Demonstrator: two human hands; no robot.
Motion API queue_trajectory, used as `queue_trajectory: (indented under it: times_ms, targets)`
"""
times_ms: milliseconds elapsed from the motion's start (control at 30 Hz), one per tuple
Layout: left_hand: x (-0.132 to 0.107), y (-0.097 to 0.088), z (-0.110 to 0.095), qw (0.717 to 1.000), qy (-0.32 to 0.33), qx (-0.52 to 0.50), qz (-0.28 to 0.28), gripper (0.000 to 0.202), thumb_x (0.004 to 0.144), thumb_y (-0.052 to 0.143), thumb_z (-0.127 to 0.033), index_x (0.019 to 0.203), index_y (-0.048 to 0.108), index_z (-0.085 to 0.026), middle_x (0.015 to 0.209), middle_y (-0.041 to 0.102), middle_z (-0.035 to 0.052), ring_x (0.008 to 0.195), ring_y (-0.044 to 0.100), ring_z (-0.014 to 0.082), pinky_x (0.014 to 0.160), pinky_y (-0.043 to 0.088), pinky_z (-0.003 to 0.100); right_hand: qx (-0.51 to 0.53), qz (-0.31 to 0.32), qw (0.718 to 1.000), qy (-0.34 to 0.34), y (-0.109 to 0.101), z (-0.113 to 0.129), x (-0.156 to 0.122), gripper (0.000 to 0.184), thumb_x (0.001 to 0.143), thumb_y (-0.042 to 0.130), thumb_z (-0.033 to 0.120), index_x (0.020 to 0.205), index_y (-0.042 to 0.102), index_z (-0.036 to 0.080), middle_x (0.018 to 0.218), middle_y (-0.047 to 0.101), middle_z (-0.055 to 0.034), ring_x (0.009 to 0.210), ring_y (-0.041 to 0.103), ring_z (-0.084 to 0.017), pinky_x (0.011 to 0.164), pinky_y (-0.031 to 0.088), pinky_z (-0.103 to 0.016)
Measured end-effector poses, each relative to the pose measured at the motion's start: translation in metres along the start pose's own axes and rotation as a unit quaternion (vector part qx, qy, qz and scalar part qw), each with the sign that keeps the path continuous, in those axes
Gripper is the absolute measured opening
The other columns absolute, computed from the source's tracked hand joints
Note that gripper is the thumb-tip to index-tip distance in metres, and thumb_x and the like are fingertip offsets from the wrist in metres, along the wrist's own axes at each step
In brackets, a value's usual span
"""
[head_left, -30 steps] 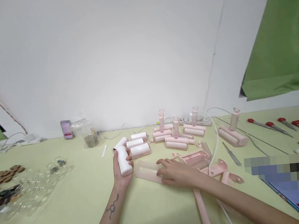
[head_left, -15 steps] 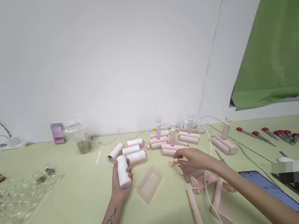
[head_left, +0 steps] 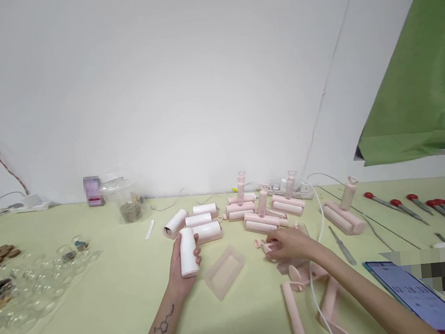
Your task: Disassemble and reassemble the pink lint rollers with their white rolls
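My left hand [head_left: 178, 268] is wrapped round a white lint roller refill roll [head_left: 188, 253], held roughly upright above the table. Bent over a pile of pink plastic parts, my right hand [head_left: 294, 245] has its fingers closed on a pink plastic part [head_left: 267, 247]; most of that part is hidden by the hand. A small pink ring-shaped end [head_left: 258, 243] shows just left of the fingertips. Between the hands lies a translucent pink cover [head_left: 226, 271]. Several more white rolls [head_left: 208, 232] lie behind my left hand.
Several pink lint rollers [head_left: 261, 222] with upright handles stand at the back. Pink handle pieces [head_left: 295, 314] lie at front right, crossed by a white cable [head_left: 315, 296]. A craft knife [head_left: 343, 246], a phone [head_left: 408, 288] and red-capped tools [head_left: 409, 210] are right; clear plastic domes [head_left: 41, 276] are left.
My right hand has come down onto the pink parts, and its fingers have closed on one. My left hand still holds the white roll. The view has turned slightly left.
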State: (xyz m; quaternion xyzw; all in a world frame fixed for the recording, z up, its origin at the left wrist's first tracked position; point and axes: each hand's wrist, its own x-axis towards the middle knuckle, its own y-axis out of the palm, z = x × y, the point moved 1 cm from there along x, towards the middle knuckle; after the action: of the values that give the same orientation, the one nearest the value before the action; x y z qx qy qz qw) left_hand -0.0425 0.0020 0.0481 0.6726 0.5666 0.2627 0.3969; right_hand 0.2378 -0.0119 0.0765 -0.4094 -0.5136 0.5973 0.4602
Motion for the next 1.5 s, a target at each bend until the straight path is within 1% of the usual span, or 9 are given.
queue_trajectory:
  times_ms: [167, 400, 733, 867, 1000, 1100, 1233, 1333, 1500]
  targets:
    - [-0.004, 0.007, 0.001, 0.997, 0.033, 0.058, -0.043, 0.023, 0.082, 0.046, -0.031, 0.1, 0.048, -0.018, 0.078, 0.061, 0.0033, 0.042, 0.05, 0.0076, 0.034, 0.043, 0.018, 0.019, -0.088, 0.996, -0.018, -0.005, 0.003, -0.008, 0.04, 0.077, 0.046, 0.051, 0.105, 0.055, 0.024, 0.099, 0.063, -0.0053, 0.092, 0.054, -0.026, 0.069, 0.038, -0.032]
    - [-0.007, 0.009, -0.001, 0.996, 0.036, 0.08, -0.026, 0.019, 0.079, 0.049, -0.029, 0.095, 0.05, -0.019, 0.067, 0.056, -0.0017, 0.042, 0.05, 0.008, 0.035, 0.043, 0.018, 0.094, -0.22, 0.971, -0.026, 0.007, 0.005, -0.015, 0.037, 0.074, 0.054, 0.051, 0.096, 0.052, 0.022, 0.097, 0.061, -0.0067, 0.091, 0.054, -0.025, 0.075, 0.038, -0.035]
    - [-0.004, 0.006, 0.0, 0.998, 0.021, 0.054, -0.023, 0.022, 0.08, 0.047, -0.03, 0.099, 0.049, -0.02, 0.066, 0.056, -0.001, 0.041, 0.05, 0.008, 0.034, 0.043, 0.018, 0.149, -0.079, 0.986, -0.018, 0.017, 0.01, -0.006, 0.037, 0.065, 0.061, 0.046, 0.092, 0.047, 0.024, 0.088, 0.06, -0.0013, 0.078, 0.054, -0.022, 0.061, 0.04, -0.028]
    - [-0.006, 0.008, -0.003, 0.998, 0.026, 0.05, -0.02, 0.021, 0.082, 0.045, -0.03, 0.101, 0.048, -0.021, 0.067, 0.056, -0.0005, 0.041, 0.05, 0.0081, 0.034, 0.042, 0.018, 0.143, -0.135, 0.979, -0.043, 0.004, 0.003, -0.001, 0.037, 0.075, 0.05, 0.047, 0.102, 0.043, 0.023, 0.101, 0.057, -0.0055, 0.085, 0.054, -0.024, 0.069, 0.041, -0.033]
    - [-0.004, 0.024, 0.001, 0.998, 0.026, -0.008, -0.063, 0.019, 0.084, 0.042, -0.03, 0.095, 0.05, -0.016, 0.064, 0.056, 0.0008, 0.042, 0.051, 0.0073, 0.037, 0.044, 0.016, 0.237, -0.221, 0.946, -0.016, -0.031, 0.014, -0.007, 0.038, 0.085, 0.032, 0.046, 0.115, 0.031, 0.022, 0.085, 0.056, -0.0046, 0.073, 0.055, -0.021, 0.067, 0.043, -0.034]
    - [0.002, 0.046, 0.016, 0.994, 0.021, -0.021, -0.107, 0.02, 0.082, 0.047, -0.031, 0.093, 0.05, -0.014, 0.071, 0.061, 0.0056, 0.056, 0.062, 0.0135, 0.054, 0.052, 0.023, 0.372, -0.241, 0.896, -0.013, -0.046, 0.042, -0.009, 0.033, 0.083, 0.037, 0.051, 0.102, 0.04, 0.024, 0.067, 0.049, 0.0006, 0.059, 0.052, -0.018, 0.057, 0.045, -0.032]
    - [0.001, 0.074, 0.046, 0.999, -0.007, 0.028, -0.033, 0.035, 0.077, 0.054, -0.04, 0.101, 0.051, -0.015, 0.092, 0.064, 0.0134, 0.082, 0.063, 0.0233, 0.073, 0.051, 0.034, 0.544, -0.181, 0.817, -0.064, -0.03, 0.088, 0.006, 0.027, 0.081, 0.043, 0.05, 0.08, 0.042, 0.022, 0.072, 0.049, 0.0005, 0.062, 0.053, -0.016, 0.052, 0.046, -0.029]
    - [-0.006, 0.08, 0.063, 0.997, 0.01, 0.074, -0.028, 0.037, 0.074, 0.055, -0.044, 0.101, 0.052, -0.019, 0.094, 0.064, 0.01, 0.086, 0.062, 0.0234, 0.071, 0.05, 0.031, 0.599, -0.219, 0.77, -0.022, -0.008, 0.102, 0.018, 0.027, 0.081, 0.041, 0.05, 0.082, 0.039, 0.023, 0.076, 0.049, 0.001, 0.066, 0.054, -0.017, 0.054, 0.046, -0.029]
    - [-0.016, 0.076, 0.073, 0.988, 0.026, 0.126, -0.085, 0.039, 0.074, 0.055, -0.045, 0.107, 0.05, -0.024, 0.096, 0.063, 0.0068, 0.089, 0.06, 0.0228, 0.065, 0.05, 0.027, 0.622, -0.211, 0.754, -0.015, 0.003, 0.102, 0.018, 0.025, 0.083, 0.039, 0.049, 0.088, 0.038, 0.025, 0.081, 0.049, 0.0012, 0.068, 0.052, -0.016, 0.056, 0.045, -0.028]
